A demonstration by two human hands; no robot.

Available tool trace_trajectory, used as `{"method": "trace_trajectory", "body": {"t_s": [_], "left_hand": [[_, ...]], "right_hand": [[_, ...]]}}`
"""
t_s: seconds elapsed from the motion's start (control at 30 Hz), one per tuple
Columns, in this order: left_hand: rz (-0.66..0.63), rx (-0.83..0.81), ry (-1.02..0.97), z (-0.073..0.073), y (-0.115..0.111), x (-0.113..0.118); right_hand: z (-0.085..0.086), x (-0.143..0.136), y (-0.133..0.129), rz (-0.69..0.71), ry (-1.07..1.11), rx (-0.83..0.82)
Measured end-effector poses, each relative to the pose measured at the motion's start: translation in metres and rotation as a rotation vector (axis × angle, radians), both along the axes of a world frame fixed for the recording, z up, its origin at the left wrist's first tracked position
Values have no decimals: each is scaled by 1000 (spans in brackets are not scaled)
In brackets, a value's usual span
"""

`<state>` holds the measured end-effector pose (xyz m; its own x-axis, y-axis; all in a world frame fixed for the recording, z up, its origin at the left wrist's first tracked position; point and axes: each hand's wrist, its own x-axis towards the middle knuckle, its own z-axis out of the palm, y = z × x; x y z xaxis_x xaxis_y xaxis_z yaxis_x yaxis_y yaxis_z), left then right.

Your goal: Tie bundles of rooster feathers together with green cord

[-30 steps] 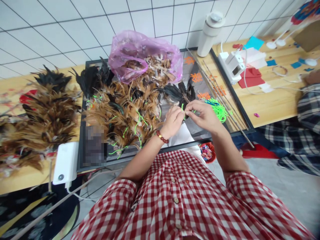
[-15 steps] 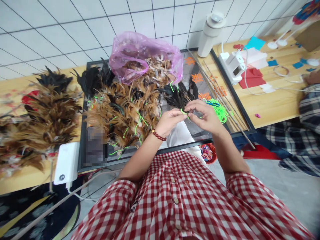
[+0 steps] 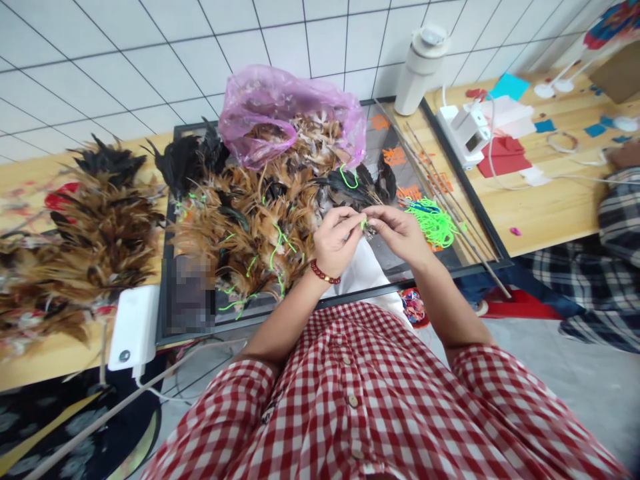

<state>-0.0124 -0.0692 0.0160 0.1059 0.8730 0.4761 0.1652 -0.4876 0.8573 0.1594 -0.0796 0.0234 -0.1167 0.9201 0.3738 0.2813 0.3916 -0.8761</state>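
My left hand [image 3: 336, 239] and my right hand [image 3: 399, 233] meet over the dark framed board, pinching a short green cord [image 3: 364, 224] at the quill ends of a small feather bunch. Their fingertips nearly touch. Dark feathers [image 3: 345, 187] lie just beyond the fingers, with a green strand on them. To the left spreads a large heap of brown feathers [image 3: 260, 227], with green cord bits among them. A bundle of bright green cords [image 3: 434, 223] sits right of my right hand.
A purple plastic bag [image 3: 295, 90] of feathers stands behind the heap. More feather bunches [image 3: 100, 233] lie far left. Thin sticks [image 3: 430, 173], a white bottle [image 3: 421, 70] and a power strip [image 3: 463, 133] are at the right. A person's plaid sleeve [image 3: 620, 213] shows at the right edge.
Both hands have shifted slightly, the left one turning and curling its fingers more. The green cord between them has moved a little left. More of the green bundle shows.
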Motion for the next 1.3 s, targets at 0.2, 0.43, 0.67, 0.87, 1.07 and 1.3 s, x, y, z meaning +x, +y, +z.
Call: {"method": "trace_trajectory", "body": {"t_s": [0.2, 0.43, 0.67, 0.87, 1.07, 1.3], "left_hand": [[-2, -42, 18, 0, 3, -5], [-39, 9, -142, -5, 6, -15], [-226, -167, -396, -18, -10, -9], [-387, -606, -790, -9, -29, 9], [-419, -674, -793, -3, -30, 12], [-631, -630, -722, 7, -34, 11]], "right_hand": [[3, -6, 3, 30, 108, -49], [-3, -6, -6, -290, 199, -51], [-16, -15, -17, -425, 499, -191], [-20, -27, -19, -265, 861, -530], [-6, -22, -38, -25, 1061, -646], [15, -25, -47, 71, 866, -444]]}}
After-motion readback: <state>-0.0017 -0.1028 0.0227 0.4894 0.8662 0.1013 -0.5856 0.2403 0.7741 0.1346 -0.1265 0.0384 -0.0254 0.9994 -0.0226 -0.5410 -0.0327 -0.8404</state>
